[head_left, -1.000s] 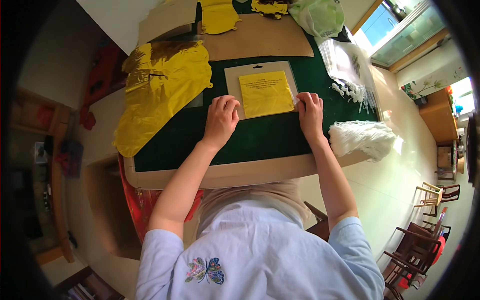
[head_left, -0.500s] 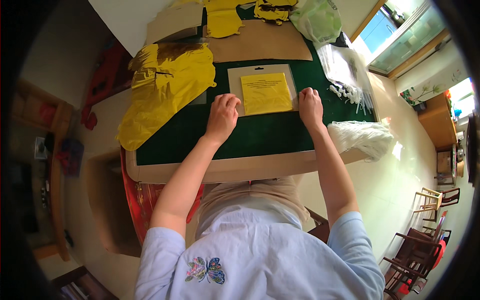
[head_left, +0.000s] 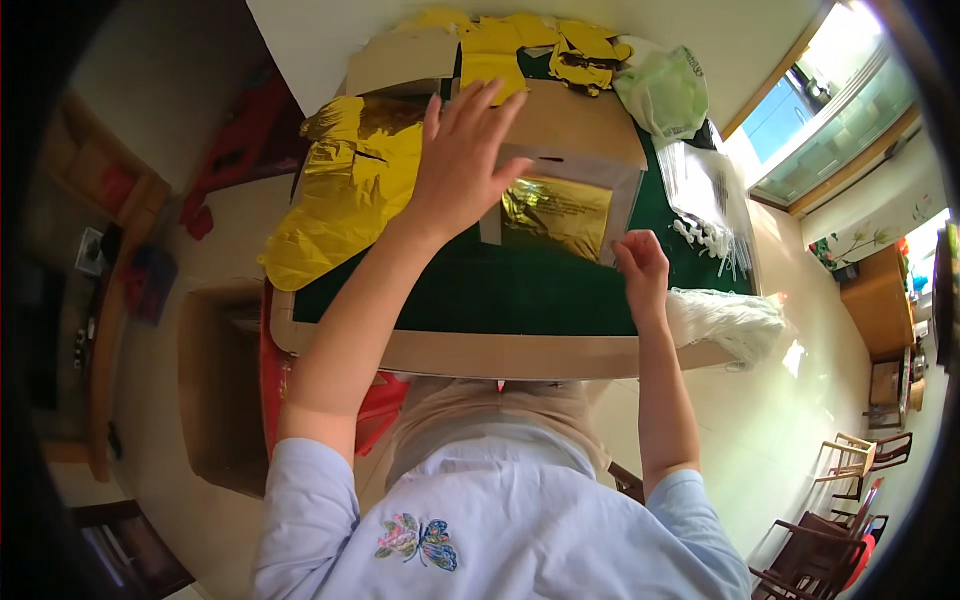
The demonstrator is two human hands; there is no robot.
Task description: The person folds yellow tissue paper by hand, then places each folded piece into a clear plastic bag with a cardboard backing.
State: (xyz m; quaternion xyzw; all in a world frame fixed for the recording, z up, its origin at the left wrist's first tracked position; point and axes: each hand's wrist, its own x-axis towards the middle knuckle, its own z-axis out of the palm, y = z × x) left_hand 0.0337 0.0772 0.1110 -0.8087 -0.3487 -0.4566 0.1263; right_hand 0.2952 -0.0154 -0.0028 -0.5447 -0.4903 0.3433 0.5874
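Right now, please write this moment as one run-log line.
left hand: raised, open, above table | right hand: pinching corner of flat clear packet with gold foil sheet | green felt table

Desk (head_left: 520, 300): I note a green top with pale wooden edge.
On it: gold foil sheets (head_left: 345, 200), cardboard (head_left: 570, 125), white bundle (head_left: 730, 320).

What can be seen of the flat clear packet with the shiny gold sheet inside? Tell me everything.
The flat clear packet with the shiny gold sheet inside lies on the green table top. It looks like thin plastic with a pale border around a glossy, reflective gold rectangle. Its near right corner is pinched by the right hand, and that side seems slightly lifted. The left hand, fingers spread, is raised above its left edge and hides part of it.
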